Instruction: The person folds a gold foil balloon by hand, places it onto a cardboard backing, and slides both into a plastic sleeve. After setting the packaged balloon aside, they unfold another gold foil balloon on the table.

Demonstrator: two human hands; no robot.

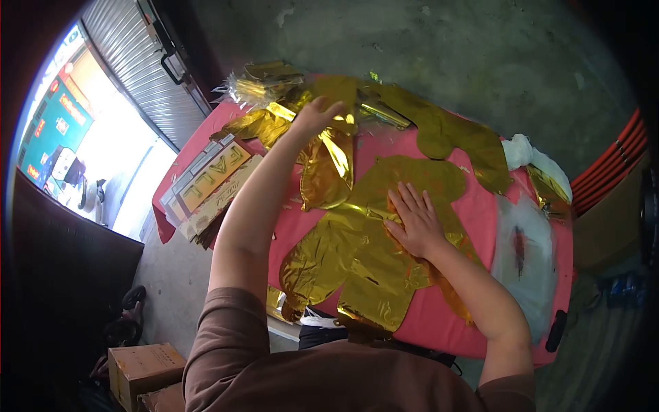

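Observation:
A large flat gold foil balloon (367, 237) with rounded lobes lies crinkled on the pink-covered table (302, 237). My right hand (417, 225) rests flat on its right part, fingers spread. Farther away, my left hand (319, 117) reaches over another gold foil piece (328, 168), fingers apart; whether the fingertips touch the foil is hard to tell. Just beyond that hand sits a heap of clear plastic and folded gold foil (264, 86). A third, curved gold foil piece (439, 130) stretches along the far right edge.
Printed card packets (213, 185) are stacked at the table's left. At the right lie a clear plastic bag (523, 254), white crumpled plastic (539, 161) and a black object (557, 331) near the edge. Cardboard boxes (144, 371) stand on the floor, lower left. Orange pipes (611, 168) run at right.

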